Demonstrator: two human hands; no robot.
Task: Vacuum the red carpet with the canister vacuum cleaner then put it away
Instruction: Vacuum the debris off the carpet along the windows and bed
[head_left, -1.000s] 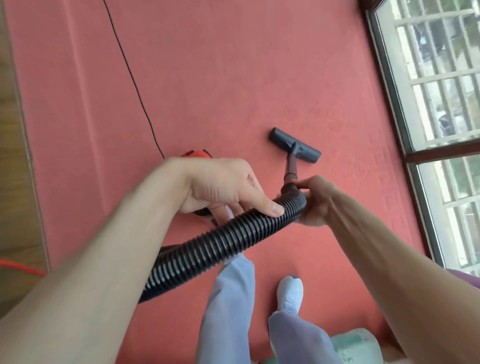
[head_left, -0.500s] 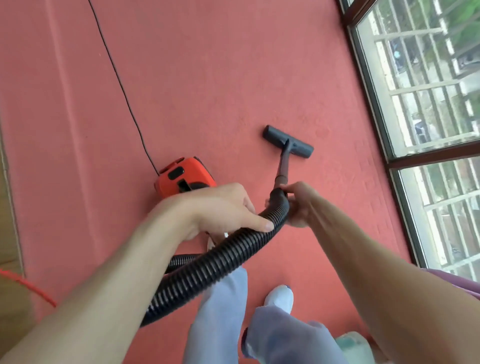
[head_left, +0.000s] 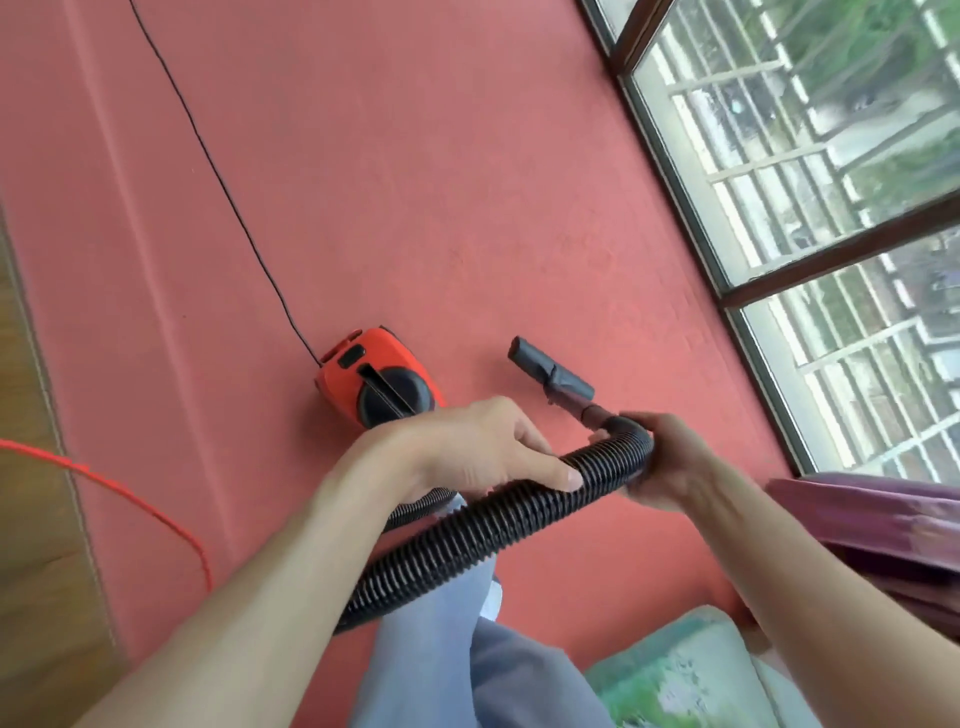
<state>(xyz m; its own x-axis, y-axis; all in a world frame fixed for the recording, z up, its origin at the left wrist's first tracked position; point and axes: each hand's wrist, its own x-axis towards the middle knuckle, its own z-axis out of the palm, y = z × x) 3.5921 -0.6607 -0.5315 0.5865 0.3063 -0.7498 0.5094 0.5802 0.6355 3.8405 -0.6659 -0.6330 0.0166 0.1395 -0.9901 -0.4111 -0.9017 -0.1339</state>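
Observation:
The red carpet (head_left: 415, 182) fills most of the view. An orange and black canister vacuum (head_left: 376, 382) sits on it left of centre, its thin black power cord (head_left: 218, 171) running off to the top. A ribbed black hose (head_left: 467, 535) curves from the canister across my legs. My left hand (head_left: 483, 452) grips the hose from above. My right hand (head_left: 670, 462) holds the hose's bent end where the short wand joins. The dark floor nozzle (head_left: 550, 371) lies on the carpet just beyond my right hand.
A wooden floor strip (head_left: 36, 519) borders the carpet on the left, with a thin red cord (head_left: 130, 499) lying across it. A floor-length window (head_left: 810, 208) with bars runs along the right. A purple cushion (head_left: 883, 540) and a green patterned cushion (head_left: 685, 675) sit at lower right.
The canister has come into full view from behind my left hand. The nozzle has drawn closer to my right hand and turned. My view has shifted, and the cushions now show at lower right.

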